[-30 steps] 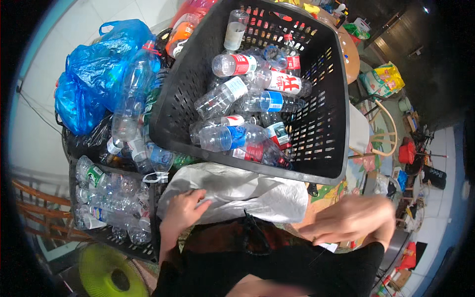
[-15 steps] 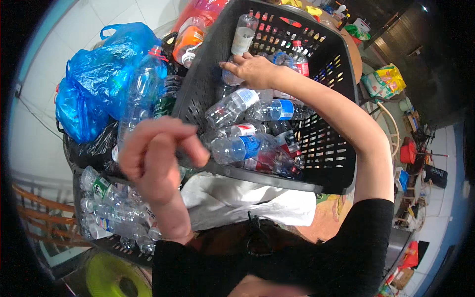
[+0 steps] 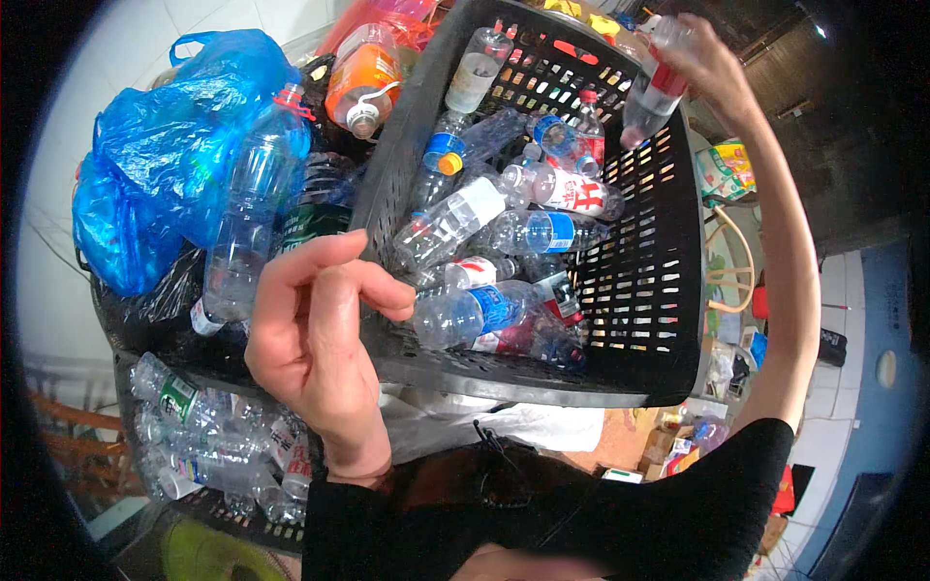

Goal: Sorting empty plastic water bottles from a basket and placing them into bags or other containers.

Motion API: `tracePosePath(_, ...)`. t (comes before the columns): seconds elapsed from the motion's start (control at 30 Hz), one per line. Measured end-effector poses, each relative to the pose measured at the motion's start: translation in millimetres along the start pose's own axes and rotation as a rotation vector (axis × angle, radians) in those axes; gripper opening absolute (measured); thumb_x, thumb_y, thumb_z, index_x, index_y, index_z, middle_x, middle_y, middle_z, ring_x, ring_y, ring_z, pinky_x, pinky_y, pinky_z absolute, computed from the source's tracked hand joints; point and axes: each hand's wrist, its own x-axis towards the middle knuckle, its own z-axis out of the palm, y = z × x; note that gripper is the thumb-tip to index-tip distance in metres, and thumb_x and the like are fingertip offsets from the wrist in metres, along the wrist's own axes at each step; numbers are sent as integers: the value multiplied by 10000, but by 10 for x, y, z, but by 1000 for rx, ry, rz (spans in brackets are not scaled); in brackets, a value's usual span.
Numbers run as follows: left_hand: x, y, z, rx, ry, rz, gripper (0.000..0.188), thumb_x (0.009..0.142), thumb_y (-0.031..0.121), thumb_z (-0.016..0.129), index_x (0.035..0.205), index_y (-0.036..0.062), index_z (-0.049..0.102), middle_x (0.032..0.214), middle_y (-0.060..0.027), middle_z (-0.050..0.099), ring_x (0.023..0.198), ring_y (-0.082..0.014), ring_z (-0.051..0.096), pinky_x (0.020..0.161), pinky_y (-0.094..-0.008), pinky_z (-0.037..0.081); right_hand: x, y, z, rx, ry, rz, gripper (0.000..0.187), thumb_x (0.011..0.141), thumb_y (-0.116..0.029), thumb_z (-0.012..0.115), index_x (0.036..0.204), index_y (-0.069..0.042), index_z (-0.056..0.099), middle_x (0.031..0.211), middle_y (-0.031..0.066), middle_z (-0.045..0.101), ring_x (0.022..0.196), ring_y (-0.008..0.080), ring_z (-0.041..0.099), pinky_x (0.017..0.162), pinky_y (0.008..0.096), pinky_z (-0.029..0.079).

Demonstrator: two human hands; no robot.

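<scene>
One large black plastic basket (image 3: pixel 542 390) with slotted walls, set before the person; the tall sides seem meant to pen in a loose heap of bottles.

One lower black plastic crate (image 3: pixel 276 531), at the person's left, filled with clear bottles lying flat, probably for compactness.

One bulging blue plastic bag (image 3: pixel 184 126), left of the basket, with loop handles uppermost.

One crumpled white sheet (image 3: pixel 552 424), between basket and person.

One tall clear bottle (image 3: pixel 247 213) with a red neck, leaning beside the blue bag.

One clear jug (image 3: pixel 363 82) with an orange label and white carrying loop.

Two bare hands, well apart. The left hand (image 3: pixel 325 329) is empty, its fingers loosely curled, near the basket's left edge. The right hand (image 3: pixel 707 63) grips a clear bottle with a red-and-white label (image 3: pixel 651 102), wrapped about its upper part, apparently for a secure lift. It is at the basket's far right corner; from here I cannot tell whether over or past the rim.

Labels in the basket: a blue wrap on one clear bottle (image 3: pixel 475 308); bold red characters on white on another bottle (image 3: pixel 581 194).

Smallest: one yellow cap (image 3: pixel 449 165).
</scene>
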Motion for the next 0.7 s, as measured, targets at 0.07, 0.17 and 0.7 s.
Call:
tracePosePath(0.07, 4, -3, -17, -15, 14, 13, 244, 960, 103, 518, 1094, -91, 580, 700, -149, 652, 572, -157, 569, 579, -261, 470, 20, 188, 259, -101, -264, 214, 774, 848, -476, 697, 1435, -66, 403, 1173, 211, 618, 980, 296, 664, 751, 396, 576)
tracePosePath(0.17, 18, -8, -5, -37, 45, 18, 252, 958, 111, 517, 1099, -91, 573, 689, -151, 646, 563, -158, 560, 577, -264, 465, -265, 209, 622, -536, 5, -78, 733, 817, -410, 721, 1412, -121, 404, 1359, 252, 414, 1224, 458, 459, 928, 509, 511)
tracePosePath(0.7, -31, 26, 0, 141, 64, 55, 224, 925, 43, 488, 1077, -85, 591, 689, -130, 645, 570, -149, 566, 592, -253, 461, -449, -1536, 1574, -61, -417, -859, 319, 812, -98, 628, 1130, -92, 626, 957, 138, 585, 926, 315, 650, 717, 420, 547)
